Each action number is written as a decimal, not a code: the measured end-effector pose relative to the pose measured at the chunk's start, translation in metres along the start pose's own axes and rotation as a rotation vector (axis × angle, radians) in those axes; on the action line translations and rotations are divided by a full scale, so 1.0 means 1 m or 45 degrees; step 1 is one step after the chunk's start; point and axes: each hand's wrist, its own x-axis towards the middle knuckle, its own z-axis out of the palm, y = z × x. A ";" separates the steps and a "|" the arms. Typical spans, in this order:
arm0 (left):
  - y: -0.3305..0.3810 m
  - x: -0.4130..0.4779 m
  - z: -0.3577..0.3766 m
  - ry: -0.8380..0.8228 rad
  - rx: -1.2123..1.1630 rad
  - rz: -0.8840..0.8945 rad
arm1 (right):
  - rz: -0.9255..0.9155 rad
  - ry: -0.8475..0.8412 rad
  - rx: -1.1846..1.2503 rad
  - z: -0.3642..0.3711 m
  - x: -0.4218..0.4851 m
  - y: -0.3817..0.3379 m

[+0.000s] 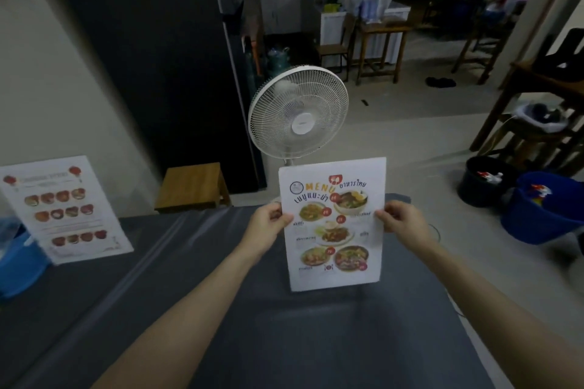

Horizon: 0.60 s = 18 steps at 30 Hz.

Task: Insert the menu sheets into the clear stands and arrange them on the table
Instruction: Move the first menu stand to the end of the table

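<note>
1. Currently the grey-covered table carries one finished menu stand at its far left.
2. A second menu sheet stands upright mid-table; whether a clear stand encloses it cannot be told.
3. The left hand and right hand pinch its side edges.
4. Next move, as judged: square it, then release.

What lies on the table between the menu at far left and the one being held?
Nothing: in the head view, only bare grey tablecloth separates the left menu from the held menu.

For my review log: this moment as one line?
hands: left and right grip menu sheet edges | sheet upright above table | second menu stands left
</note>
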 end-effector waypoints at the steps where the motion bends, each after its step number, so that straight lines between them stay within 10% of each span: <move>1: 0.005 0.013 0.007 -0.004 0.014 0.004 | -0.001 0.022 0.004 -0.005 0.010 0.004; 18: 0.022 0.151 0.086 0.048 0.030 0.062 | 0.133 0.264 0.129 -0.036 0.128 0.045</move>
